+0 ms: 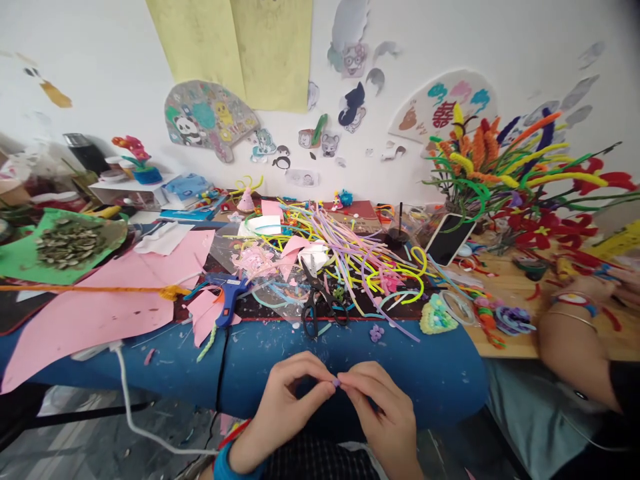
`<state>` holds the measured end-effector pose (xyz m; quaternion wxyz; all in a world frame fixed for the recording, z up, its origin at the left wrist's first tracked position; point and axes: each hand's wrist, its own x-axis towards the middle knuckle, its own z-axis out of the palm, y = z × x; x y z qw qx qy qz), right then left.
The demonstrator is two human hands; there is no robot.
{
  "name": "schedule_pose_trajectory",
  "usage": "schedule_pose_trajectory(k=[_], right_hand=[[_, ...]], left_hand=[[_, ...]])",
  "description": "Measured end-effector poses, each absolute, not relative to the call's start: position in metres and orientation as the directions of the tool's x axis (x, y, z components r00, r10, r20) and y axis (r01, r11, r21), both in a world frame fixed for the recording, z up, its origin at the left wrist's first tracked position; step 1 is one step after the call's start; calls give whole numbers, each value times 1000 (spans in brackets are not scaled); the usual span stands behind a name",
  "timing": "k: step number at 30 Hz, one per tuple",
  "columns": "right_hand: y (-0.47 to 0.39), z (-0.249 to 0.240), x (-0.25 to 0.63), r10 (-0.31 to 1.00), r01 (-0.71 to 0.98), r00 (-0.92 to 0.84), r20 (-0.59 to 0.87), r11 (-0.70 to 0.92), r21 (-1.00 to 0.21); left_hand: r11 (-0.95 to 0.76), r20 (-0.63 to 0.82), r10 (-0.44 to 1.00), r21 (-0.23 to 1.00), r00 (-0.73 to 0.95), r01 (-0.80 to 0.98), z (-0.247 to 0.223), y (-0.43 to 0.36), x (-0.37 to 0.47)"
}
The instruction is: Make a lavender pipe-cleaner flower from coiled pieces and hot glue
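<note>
Close in front of my body, my left hand (300, 387) and my right hand (380, 407) meet at the fingertips. Between them they pinch a small purple piece (337, 383), which looks like a bit of pipe cleaner; most of it is hidden by the fingers. Just beyond, on the blue cover (280, 353), lies a little purple flower-like cluster (377, 333). Black-handled scissors (320, 300) rest at the cover's far edge. Behind them a loose heap of purple, pink and yellow pipe cleaners (345, 247) spreads over the table.
A blue glue gun (231, 300) with its black cord sits left of the scissors, on pink paper (115, 293). A phone (451, 239) leans against a bunch of pipe-cleaner flowers (500, 167). At the right, another person's arm (575, 333) reaches over the wooden table (510, 283).
</note>
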<state>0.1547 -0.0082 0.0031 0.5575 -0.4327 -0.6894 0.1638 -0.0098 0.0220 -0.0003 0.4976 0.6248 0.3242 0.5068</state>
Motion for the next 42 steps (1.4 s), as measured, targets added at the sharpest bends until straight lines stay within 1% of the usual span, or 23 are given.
schedule_pose_trajectory(k=[1, 2, 4, 6, 9, 12, 14, 16, 18, 20, 23, 25, 27, 29, 31, 33, 36, 37, 39, 41, 42], right_hand=[[-7, 3, 159, 755, 430, -43, 655, 605, -670], [-6, 2, 163, 730, 444, -81, 678, 636, -632], [-5, 2, 169, 692, 461, -149, 706, 681, -570], [-5, 3, 172, 689, 460, -194, 698, 692, -556], [-5, 7, 173, 736, 457, -167, 656, 648, -610], [-7, 13, 169, 762, 465, -82, 642, 599, -652], [-11, 16, 164, 778, 469, -27, 627, 564, -679], [-15, 17, 159, 800, 455, 30, 600, 523, -721], [-18, 15, 154, 827, 410, 72, 558, 486, -772], [-20, 12, 150, 860, 343, 84, 503, 449, -825], [-22, 7, 146, 913, 213, 82, 399, 375, -902], [-23, 6, 145, 946, 109, 64, 317, 309, -945], [-24, 6, 145, 975, 32, 33, 221, 220, -975], [-25, 7, 147, 991, 7, -4, 136, 136, -991], [-25, 9, 149, 995, 23, -21, 101, 102, -995], [-24, 12, 151, 990, 59, -12, 142, 143, -988], [-24, 18, 153, 956, 162, -33, 291, 292, -943], [-24, 20, 154, 935, 208, -52, 352, 355, -911], [-24, 22, 153, 873, 297, -88, 480, 483, -824], [-25, 23, 151, 801, 361, -94, 591, 581, -730], [-25, 22, 151, 770, 381, -93, 631, 613, -692]], left_hand=[[-139, 188, 916, 977, 353, -159, 1, 25, -12], [11, 77, 900, 979, 428, -201, 2, 28, -14], [245, -90, 838, 943, 538, -223, 1, 33, -17], [365, -180, 785, 907, 592, -208, -1, 37, -18], [389, -196, 770, 899, 608, -202, -3, 37, -16], [288, -119, 835, 926, 537, -242, -2, 32, -11], [158, -21, 892, 950, 451, -268, 0, 27, -8], [-12, 112, 926, 963, 361, -269, 1, 22, -6], [-189, 259, 922, 950, 287, -248, 1, 19, -5], [-349, 397, 888, 910, 233, -223, -1, 17, -5], [-522, 547, 812, 836, 204, -168, -7, 16, -8], [-581, 599, 773, 801, 210, -143, -13, 17, -11], [-602, 616, 754, 787, 228, -132, -15, 18, -14], [-599, 608, 754, 792, 249, -116, -14, 19, -16], [-585, 588, 759, 804, 281, -102, -10, 20, -16], [-557, 558, 772, 825, 304, -101, -4, 21, -16], [-441, 465, 837, 886, 289, -146, 1, 23, -14], [-366, 405, 870, 913, 282, -182, 2, 23, -14], [-164, 248, 921, 946, 299, -279, 0, 23, -12], [41, 93, 934, 931, 344, -362, -3, 23, -12], [117, 34, 931, 914, 362, -388, -5, 23, -12]])
